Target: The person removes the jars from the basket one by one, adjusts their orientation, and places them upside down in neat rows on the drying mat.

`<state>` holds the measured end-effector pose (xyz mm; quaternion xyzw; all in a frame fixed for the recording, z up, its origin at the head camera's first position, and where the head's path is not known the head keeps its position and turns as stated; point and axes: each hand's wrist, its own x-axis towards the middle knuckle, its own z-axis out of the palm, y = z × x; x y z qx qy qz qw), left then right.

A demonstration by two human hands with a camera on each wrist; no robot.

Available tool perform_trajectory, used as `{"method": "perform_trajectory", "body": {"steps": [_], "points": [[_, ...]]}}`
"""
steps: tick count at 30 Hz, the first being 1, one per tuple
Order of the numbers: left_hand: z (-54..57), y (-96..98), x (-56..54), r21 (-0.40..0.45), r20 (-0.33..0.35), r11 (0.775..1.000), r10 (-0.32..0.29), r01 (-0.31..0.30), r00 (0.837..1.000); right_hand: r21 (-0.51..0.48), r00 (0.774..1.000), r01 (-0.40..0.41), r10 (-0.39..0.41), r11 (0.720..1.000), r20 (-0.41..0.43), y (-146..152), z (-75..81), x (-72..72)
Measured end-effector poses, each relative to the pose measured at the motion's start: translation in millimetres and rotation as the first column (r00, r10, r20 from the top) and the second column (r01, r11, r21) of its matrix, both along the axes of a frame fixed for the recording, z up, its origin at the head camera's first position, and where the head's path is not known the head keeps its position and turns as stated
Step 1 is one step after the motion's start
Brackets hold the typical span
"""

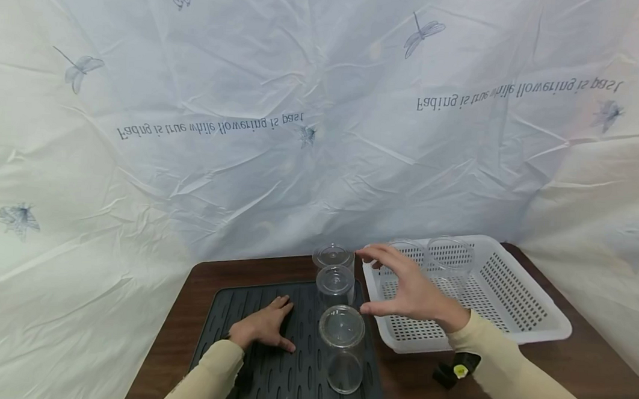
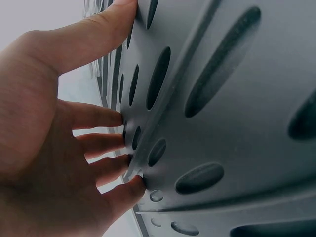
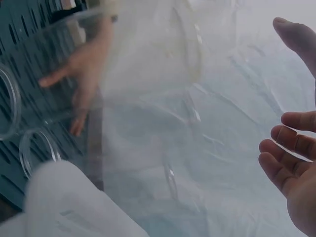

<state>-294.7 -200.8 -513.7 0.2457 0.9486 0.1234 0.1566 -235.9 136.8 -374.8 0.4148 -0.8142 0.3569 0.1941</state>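
Note:
My left hand [image 1: 265, 326] rests on a dark ribbed mat [image 1: 268, 395] with slot-shaped hollows, its fingers spread; the left wrist view shows the fingertips touching the mat [image 2: 237, 143]. Along the mat's right side stand three clear jars in a row: a front jar [image 1: 342, 330], a middle jar [image 1: 335, 282] and a back jar [image 1: 331, 255]. My right hand [image 1: 409, 288] hovers between this row and a white basket [image 1: 549, 317], thumb and fingers apart with nothing held. In the right wrist view, that hand [image 3: 301, 168] has a visible gap between thumb and fingers.
Two more clear containers, one left [image 1: 404, 247] and one right [image 1: 451, 254], stand at the back of the perforated basket. Brown wooden table [image 1: 173, 342] surrounds the mat. A pale printed sheet [image 1: 299, 180] hangs behind the table and along both sides.

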Motion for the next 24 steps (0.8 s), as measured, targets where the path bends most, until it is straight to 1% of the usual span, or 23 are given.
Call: {"method": "perform_trajectory", "body": {"steps": [5,8,10,14,17,19,24], "points": [[-0.6,-0.5,-0.5,-0.004,-0.003,1.000,0.001,-0.001,1.000,-0.007,0.998,0.054,-0.054,0.999,-0.027,10,9.7,-5.3],[-0.1,-0.5,-1.5,-0.005,-0.007,1.000,-0.003,0.003,1.000,-0.023,0.994,0.105,-0.106,0.994,-0.031,17,13.9,-8.4],[0.2,-0.8,-2.0,-0.003,-0.007,1.000,-0.005,0.005,1.000,-0.045,0.993,0.118,-0.119,0.992,-0.027,23,14.9,-11.8],[-0.9,-1.4,-2.8,-0.014,-0.001,1.000,-0.008,0.008,1.000,-0.072,0.987,0.141,-0.146,0.987,-0.064,35,15.9,-18.5],[-1.4,-1.4,-2.6,-0.017,-0.004,1.000,-0.007,0.007,1.000,-0.075,0.977,0.188,-0.194,0.979,-0.083,44,17.6,-21.9],[-1.0,-1.1,-2.0,-0.015,-0.008,1.000,-0.006,0.006,1.000,-0.073,0.970,0.227,-0.232,0.971,-0.073,50,19.5,-23.6],[-1.2,-0.2,-1.8,-0.012,-0.008,1.000,-0.002,0.002,1.000,-0.046,0.947,0.322,-0.323,0.946,-0.005,65,23.0,-26.5]]}}
